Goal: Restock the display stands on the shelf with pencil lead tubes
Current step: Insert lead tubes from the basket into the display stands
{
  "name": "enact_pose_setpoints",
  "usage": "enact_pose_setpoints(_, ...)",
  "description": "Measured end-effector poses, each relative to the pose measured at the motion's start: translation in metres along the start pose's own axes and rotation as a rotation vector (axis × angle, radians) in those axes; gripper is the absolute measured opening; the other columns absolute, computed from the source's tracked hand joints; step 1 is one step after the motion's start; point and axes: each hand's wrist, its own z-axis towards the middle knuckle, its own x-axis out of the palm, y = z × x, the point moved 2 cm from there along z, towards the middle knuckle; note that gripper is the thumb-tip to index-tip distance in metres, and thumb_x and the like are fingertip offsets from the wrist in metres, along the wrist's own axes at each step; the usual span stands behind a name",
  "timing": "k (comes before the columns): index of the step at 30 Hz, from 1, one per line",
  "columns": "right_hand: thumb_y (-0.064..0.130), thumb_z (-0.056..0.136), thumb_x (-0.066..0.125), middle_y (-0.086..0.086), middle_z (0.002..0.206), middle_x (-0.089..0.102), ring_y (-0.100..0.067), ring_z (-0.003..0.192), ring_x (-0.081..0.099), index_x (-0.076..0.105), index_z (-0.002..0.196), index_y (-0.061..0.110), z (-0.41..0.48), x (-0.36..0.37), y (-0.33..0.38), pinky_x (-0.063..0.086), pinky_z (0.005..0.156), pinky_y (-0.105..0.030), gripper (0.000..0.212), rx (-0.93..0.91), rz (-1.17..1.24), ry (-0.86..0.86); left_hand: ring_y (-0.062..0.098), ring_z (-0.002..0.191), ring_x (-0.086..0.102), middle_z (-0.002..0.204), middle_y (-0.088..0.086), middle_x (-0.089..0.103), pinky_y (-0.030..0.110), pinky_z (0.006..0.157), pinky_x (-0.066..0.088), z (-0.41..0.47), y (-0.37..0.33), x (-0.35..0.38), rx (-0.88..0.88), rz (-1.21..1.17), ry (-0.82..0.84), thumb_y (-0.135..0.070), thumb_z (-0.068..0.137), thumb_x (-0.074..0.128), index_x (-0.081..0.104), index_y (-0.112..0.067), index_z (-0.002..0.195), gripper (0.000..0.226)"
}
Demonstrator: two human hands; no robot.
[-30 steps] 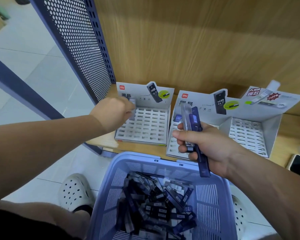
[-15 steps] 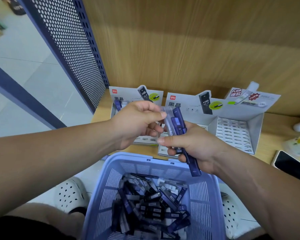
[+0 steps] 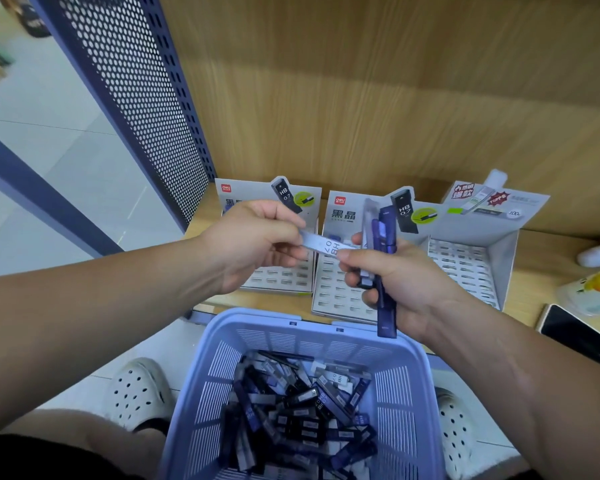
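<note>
Left hand pinches one end of a pale HB 0.7 tube between thumb and fingertips. The tube lies roughly level, label up. Its other end reaches the right thumb; can't tell if the thumb clamps it or just touches.

Right hand is curled round a bundle of tubes, mostly dark blue, held near upright. One long tube sticks out below the fist, over the basket rim.

Both hands hover in front of the left stand and middle stand. The right stand sits just beside the middle one, angled. All three stand on the wooden shelf, close to the back board, slot grids facing the camera.

Basket — lilac plastic, slatted walls — sits below the shelf edge, between two white clogs, with a heap of loose tubes in its bottom.

Phone lies on the shelf at far right. Perforated panel closes the shelf's left side.
</note>
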Motion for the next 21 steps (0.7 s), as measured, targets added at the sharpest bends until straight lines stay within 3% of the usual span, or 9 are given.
enact_pose_setpoints(3,0.003,0.085,0.075,-0.009,0.076,0.069,-0.014,0.056,0.058,0.057,0.102,0.017,0.001,-0.003,0.005,0.036,0.039,-0.020,0.029,-0.043,0.046,-0.044,0.024,0.054,0.066,0.062,0.014,0.062,0.026,0.050,0.052,-0.004,0.001,-0.004,0.015,0.220,0.167,0.020,0.080,0.059,0.063,-0.006,0.092,0.029)
enact_pose_setpoints(5,0.001,0.085,0.074,-0.007,0.074,0.070,-0.015,0.057,0.059,0.058,0.101,0.017,0.000,-0.001,0.004,0.036,0.039,-0.020,0.027,-0.069,0.018,-0.031,0.028,0.059,0.064,0.062,0.011,0.058,0.030,0.056,0.054,-0.009,0.002,-0.003,0.025,0.404,0.354,0.022,0.078,0.060,0.063,-0.017,0.116,0.055)
enact_pose_setpoints(7,0.000,0.084,0.076,-0.002,0.069,0.069,-0.014,0.057,0.059,0.060,0.101,0.017,-0.001,0.005,0.002,0.036,0.040,-0.021,0.029,-0.084,-0.017,-0.007,0.030,0.064,0.061,0.068,0.020,0.052,0.036,0.062,0.053,-0.012,0.004,0.001,0.044,0.516,0.505,0.018,0.075,0.064,0.053,-0.035,0.135,0.081)
enact_pose_setpoints(9,0.000,0.082,0.077,0.000,0.067,0.067,-0.013,0.056,0.060,0.060,0.101,0.017,-0.002,0.010,-0.001,0.037,0.040,-0.022,0.031,-0.089,-0.036,-0.001,0.029,0.060,0.058,0.069,0.025,0.050,0.038,0.060,0.051,-0.014,0.007,0.006,0.104,0.579,0.556,0.007,0.077,0.069,0.050,-0.039,0.135,0.076)
enact_pose_setpoints(12,0.000,0.081,0.078,-0.003,0.073,0.067,-0.014,0.056,0.060,0.060,0.102,0.017,-0.003,0.014,-0.004,0.037,0.041,-0.023,0.033,-0.087,-0.062,0.000,0.022,0.054,0.052,0.066,0.015,0.050,0.035,0.056,0.050,-0.009,0.008,0.007,0.178,0.610,0.480,-0.005,0.091,0.068,0.058,-0.025,0.123,0.039)
enact_pose_setpoints(15,0.002,0.081,0.079,-0.007,0.075,0.069,-0.014,0.055,0.060,0.059,0.103,0.017,-0.002,0.015,-0.005,0.037,0.041,-0.022,0.033,-0.080,-0.082,-0.004,0.016,0.054,0.050,0.067,0.011,0.049,0.029,0.054,0.049,0.000,0.009,-0.008,0.203,0.607,0.362,-0.004,0.092,0.067,0.066,-0.022,0.114,0.029)
enact_pose_setpoints(19,0.003,0.082,0.079,-0.007,0.076,0.072,-0.013,0.056,0.060,0.058,0.097,0.019,0.002,0.010,-0.004,0.039,0.042,-0.022,0.030,-0.067,-0.109,-0.038,0.015,0.064,0.061,0.074,0.007,0.063,0.048,0.068,0.059,0.015,0.014,-0.054,0.203,0.654,0.062,-0.008,0.087,0.074,0.074,-0.025,0.098,0.020)
enact_pose_setpoints(21,0.005,0.082,0.079,-0.007,0.077,0.072,-0.013,0.057,0.061,0.058,0.096,0.016,0.003,0.008,-0.006,0.039,0.042,-0.022,0.027,-0.061,-0.133,-0.043,0.008,0.064,0.062,0.073,0.002,0.068,0.048,0.071,0.058,0.021,0.017,-0.077,0.204,0.656,-0.058,-0.007,0.086,0.075,0.074,-0.022,0.098,0.019)
